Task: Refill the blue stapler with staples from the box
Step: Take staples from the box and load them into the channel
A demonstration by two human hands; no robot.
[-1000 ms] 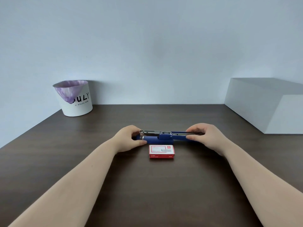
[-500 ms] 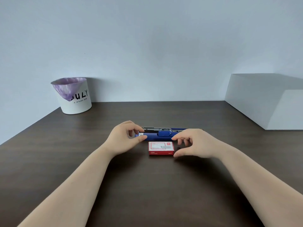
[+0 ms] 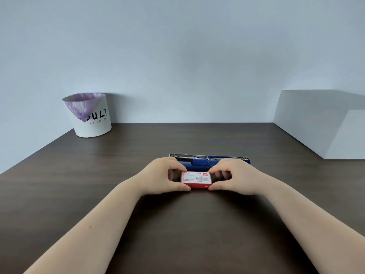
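Note:
The blue stapler [image 3: 201,161] lies flat and opened out on the dark table, its metal staple channel facing up. Just in front of it sits the small red and white staple box [image 3: 196,180], closed. My left hand [image 3: 162,177] grips the box's left end between thumb and fingers. My right hand [image 3: 232,178] grips its right end the same way. Both hands partly hide the stapler's near edge.
A white bin [image 3: 91,115] with a purple liner stands at the back left of the dark wooden table [image 3: 177,224]. A large white block [image 3: 324,123] occupies the back right corner. A pale wall runs behind.
Both hands have left the stapler and come toward me onto the staple box. The stapler now lies alone behind the box.

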